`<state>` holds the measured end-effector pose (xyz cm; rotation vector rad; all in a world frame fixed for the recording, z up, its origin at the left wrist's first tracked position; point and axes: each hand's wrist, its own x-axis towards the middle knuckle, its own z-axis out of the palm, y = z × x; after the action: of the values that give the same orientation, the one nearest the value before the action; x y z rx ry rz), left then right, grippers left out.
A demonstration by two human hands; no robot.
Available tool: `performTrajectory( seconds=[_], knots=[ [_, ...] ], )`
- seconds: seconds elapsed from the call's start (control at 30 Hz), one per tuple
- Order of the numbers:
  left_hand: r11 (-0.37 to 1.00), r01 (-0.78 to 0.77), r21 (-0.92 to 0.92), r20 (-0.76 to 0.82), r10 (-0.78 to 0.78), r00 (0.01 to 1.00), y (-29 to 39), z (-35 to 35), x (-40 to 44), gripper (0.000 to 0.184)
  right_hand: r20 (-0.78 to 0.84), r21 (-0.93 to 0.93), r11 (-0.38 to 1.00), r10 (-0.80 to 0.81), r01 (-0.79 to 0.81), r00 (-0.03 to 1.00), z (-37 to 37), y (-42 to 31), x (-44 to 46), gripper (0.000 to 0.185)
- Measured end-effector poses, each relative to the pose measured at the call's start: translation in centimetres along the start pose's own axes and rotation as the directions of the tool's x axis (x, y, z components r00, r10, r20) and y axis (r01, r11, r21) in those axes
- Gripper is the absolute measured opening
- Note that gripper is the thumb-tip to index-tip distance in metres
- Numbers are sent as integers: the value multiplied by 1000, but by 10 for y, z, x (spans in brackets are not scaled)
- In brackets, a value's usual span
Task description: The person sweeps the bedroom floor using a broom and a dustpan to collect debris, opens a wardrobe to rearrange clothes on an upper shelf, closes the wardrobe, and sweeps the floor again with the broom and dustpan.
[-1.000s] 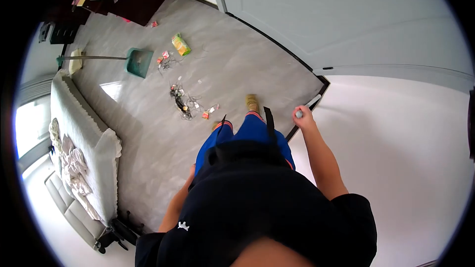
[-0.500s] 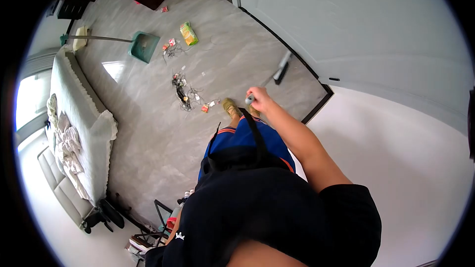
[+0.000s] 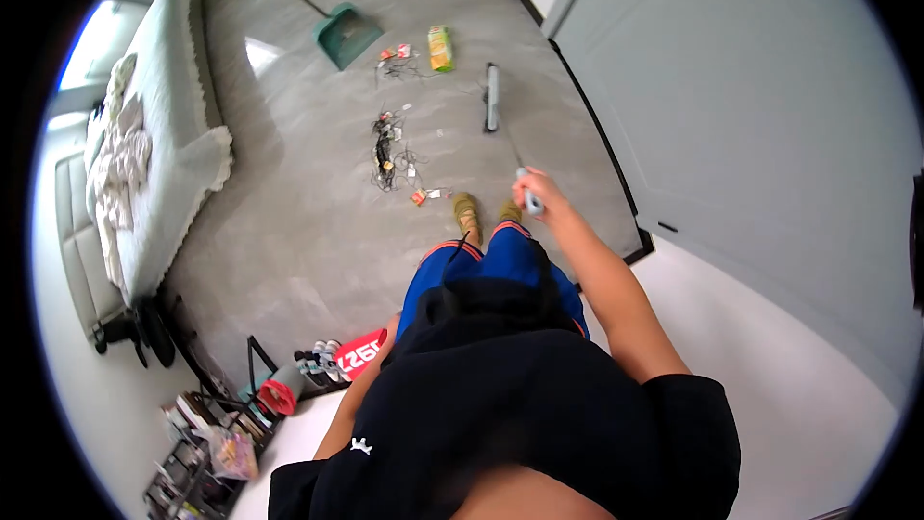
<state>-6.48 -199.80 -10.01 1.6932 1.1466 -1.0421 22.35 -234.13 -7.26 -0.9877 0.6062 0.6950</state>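
My right hand (image 3: 541, 191) is closed around the grey grip of a broom (image 3: 493, 98). Its thin shaft runs forward from my fist to a grey head with dark bristles, low over the floor ahead of my feet. My left forearm (image 3: 364, 377) hangs beside my body, and the hand at its end is hidden against my clothes. Left of the broom lies a row of dark tangled wires (image 3: 387, 152) with small red and white scraps. Farther ahead are more red scraps (image 3: 397, 52) and a green-and-yellow packet (image 3: 440, 48).
A green long-handled dustpan (image 3: 348, 36) rests on the floor ahead left. The bed (image 3: 173, 144) stands along the left side, a grey door (image 3: 731, 106) along the right. Behind my left side are a red bag (image 3: 361, 354), shoes (image 3: 318, 361) and a cluttered rack (image 3: 207, 462).
The broom head has swung from the right, near the door, leftward to ahead of my feet. My view has turned, bringing the rack and red bag into sight.
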Motion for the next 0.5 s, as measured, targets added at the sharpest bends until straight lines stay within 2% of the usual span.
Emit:
performTrajectory(
  seconds=[0.03,0.13,0.23,0.33,0.37,0.43,0.5],
  knots=[
    [1000,2,-28,-1,-2,1000,-3,2,-1,27,-85,21,1000,6,-5,996,7,-10,-14,31],
    [994,28,-104,-2,-28,1000,-20,11,-6,27,-152,-120,990,49,-68,987,12,-19,-18,53],
    [985,51,-165,-9,-54,999,-35,16,-7,27,-329,-406,911,-78,-67,941,-10,-16,30,35],
    [973,83,-215,-24,-91,996,-50,18,-7,27,-262,-565,803,45,-191,964,-37,-36,82,6],
    [969,93,-231,-31,-103,994,-56,17,-8,27,-325,-586,768,69,-259,943,-34,-43,94,3],
    [961,112,-253,-47,-128,991,-62,13,-8,27,-453,-606,692,106,-393,885,-14,-61,102,16],
    [955,122,-270,-57,-143,988,-66,10,-6,27,-367,-536,772,153,-343,918,-30,-27,152,14]
  ],
)
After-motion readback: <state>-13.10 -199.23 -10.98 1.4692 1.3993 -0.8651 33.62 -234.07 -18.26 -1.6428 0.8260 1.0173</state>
